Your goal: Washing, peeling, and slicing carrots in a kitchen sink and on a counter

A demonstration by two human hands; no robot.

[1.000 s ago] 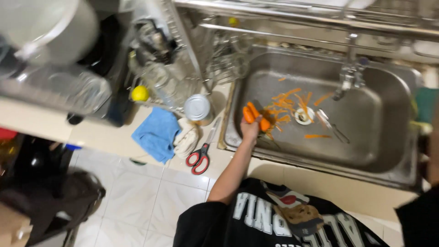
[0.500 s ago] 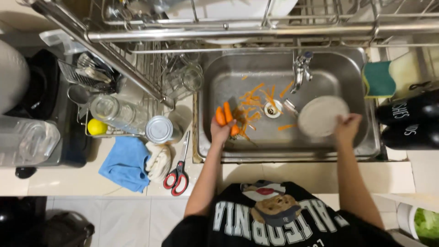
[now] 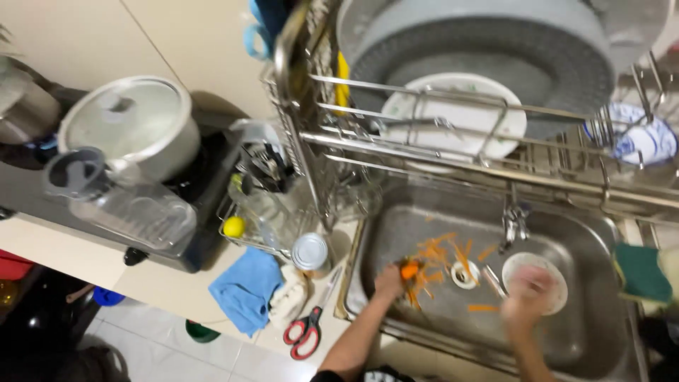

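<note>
My left hand (image 3: pixel 389 281) is in the steel sink (image 3: pixel 601 339), closed on an orange carrot (image 3: pixel 409 269). Orange peel strips (image 3: pixel 445 251) lie scattered over the sink floor around the drain (image 3: pixel 465 274). My right hand (image 3: pixel 525 297), blurred, holds a small round white plate (image 3: pixel 541 279) low in the sink, just right of the drain and below the tap (image 3: pixel 514 221).
A dish rack (image 3: pixel 453 134) with plates and a large bowl hangs over the sink. On the counter at left lie red-handled scissors (image 3: pixel 305 329), a blue cloth (image 3: pixel 246 288), a tin can (image 3: pixel 310 252), a lemon (image 3: pixel 234 226). A green sponge (image 3: pixel 640 272) sits right; a pot (image 3: pixel 138 120) on the stove.
The view has tilted up toward the rack. My right hand with the plate has moved left, nearer the drain. My left hand still holds the carrot.
</note>
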